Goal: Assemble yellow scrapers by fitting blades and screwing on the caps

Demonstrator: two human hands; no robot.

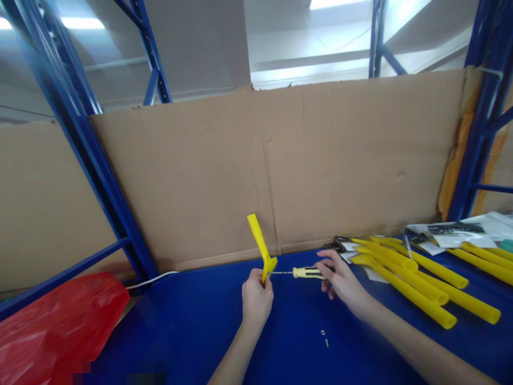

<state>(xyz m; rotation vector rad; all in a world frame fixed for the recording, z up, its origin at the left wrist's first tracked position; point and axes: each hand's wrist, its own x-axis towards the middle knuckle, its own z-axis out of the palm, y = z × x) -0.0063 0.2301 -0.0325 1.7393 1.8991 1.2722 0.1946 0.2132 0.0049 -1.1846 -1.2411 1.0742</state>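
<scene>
Near the middle of the blue table, my left hand [257, 298] is closed around the lower end of a yellow tool handle [259, 240], whose tube points up and slightly left. My right hand [336, 276] holds a screwdriver [308, 272] with a pale yellow and black grip, lying level. The screwdriver's thin shaft points left and its tip meets the head of the yellow handle beside my left fingers. Below my right hand, a small nut [323, 332] and a small screw [326, 343] lie on the table.
Several yellow handles [425, 289] lie piled at the right, with black and white packages [460, 235] behind them. A red plastic bag [68, 321] is at the left. Cardboard [208, 176] stands along the back between blue metal posts [108, 187].
</scene>
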